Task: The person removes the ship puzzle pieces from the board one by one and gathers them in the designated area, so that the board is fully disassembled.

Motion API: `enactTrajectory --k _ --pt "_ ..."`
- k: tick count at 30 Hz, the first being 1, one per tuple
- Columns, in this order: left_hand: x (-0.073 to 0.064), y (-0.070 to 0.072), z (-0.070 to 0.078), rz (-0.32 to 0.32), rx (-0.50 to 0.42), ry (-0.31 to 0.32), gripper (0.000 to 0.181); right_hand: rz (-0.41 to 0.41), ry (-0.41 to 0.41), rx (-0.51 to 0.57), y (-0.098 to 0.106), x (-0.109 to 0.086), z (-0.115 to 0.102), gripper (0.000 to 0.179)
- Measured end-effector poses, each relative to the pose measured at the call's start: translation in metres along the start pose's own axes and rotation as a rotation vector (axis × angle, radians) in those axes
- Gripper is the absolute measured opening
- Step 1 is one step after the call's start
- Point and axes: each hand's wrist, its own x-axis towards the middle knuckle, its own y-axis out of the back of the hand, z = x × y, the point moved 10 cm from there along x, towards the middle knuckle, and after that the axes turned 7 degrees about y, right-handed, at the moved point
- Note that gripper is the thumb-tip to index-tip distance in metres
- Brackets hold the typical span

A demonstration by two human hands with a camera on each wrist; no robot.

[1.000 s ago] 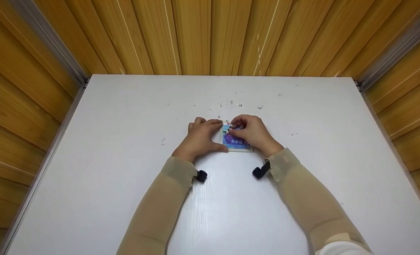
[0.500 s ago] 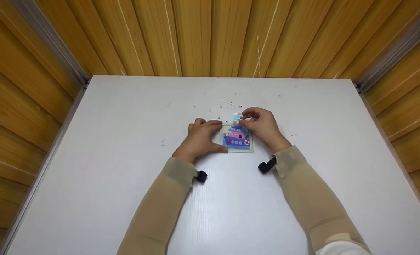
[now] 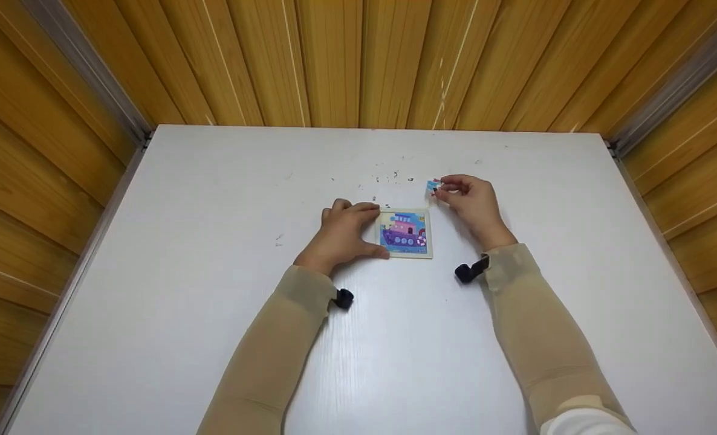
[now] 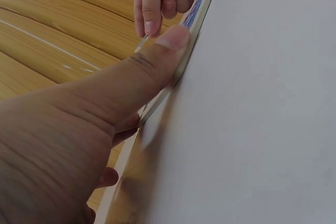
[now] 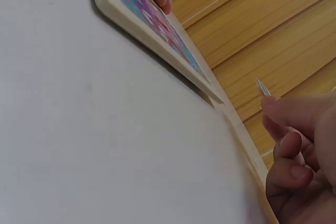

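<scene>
A small square jigsaw puzzle (image 3: 402,238) lies flat on the white table, with a pale wooden frame round a picture of a pink and purple ship. My left hand (image 3: 343,235) grips its left side, thumb at the near corner and forefinger at the far one. In the left wrist view the thumb (image 4: 170,43) presses against the frame's edge (image 4: 191,45). Beyond the puzzle's far right corner, my right hand (image 3: 474,202) pinches a small blue and white puzzle piece (image 3: 433,186) between thumb and fingertips. From the right wrist the piece (image 5: 262,86) shows edge-on.
The white table (image 3: 213,241) reaches back to a wood-patterned panel wall (image 3: 328,66), with more panels at both sides. Dark scuff marks (image 3: 395,175) spot its surface beyond the puzzle. A white rounded object (image 3: 585,422) shows at the bottom right, overlapping the right sleeve.
My right hand has lifted the piece from over the picture and carried it away to the far right, uncovering the ship. The left hand and the puzzle have stayed in place.
</scene>
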Motion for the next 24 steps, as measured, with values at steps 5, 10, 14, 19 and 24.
enactTrajectory --k 5,10,14,19,24 --pt "0.000 -0.001 0.000 -0.006 -0.004 0.006 0.101 0.049 0.023 -0.119 0.014 0.002 0.002 0.035" --pt "0.000 -0.001 0.000 -0.008 -0.006 0.010 0.102 0.055 0.064 -0.261 0.021 0.002 0.002 0.034" --pt "0.000 -0.001 0.001 -0.007 -0.001 0.005 0.102 0.047 0.050 -0.300 0.023 0.001 0.002 0.035" --pt "0.000 -0.001 0.000 -0.004 0.006 0.006 0.103 0.046 0.044 -0.346 0.023 0.000 0.001 0.035" --pt "0.000 -0.001 -0.001 -0.011 0.008 0.014 0.104 0.038 0.024 -0.374 0.022 0.000 0.002 0.035"
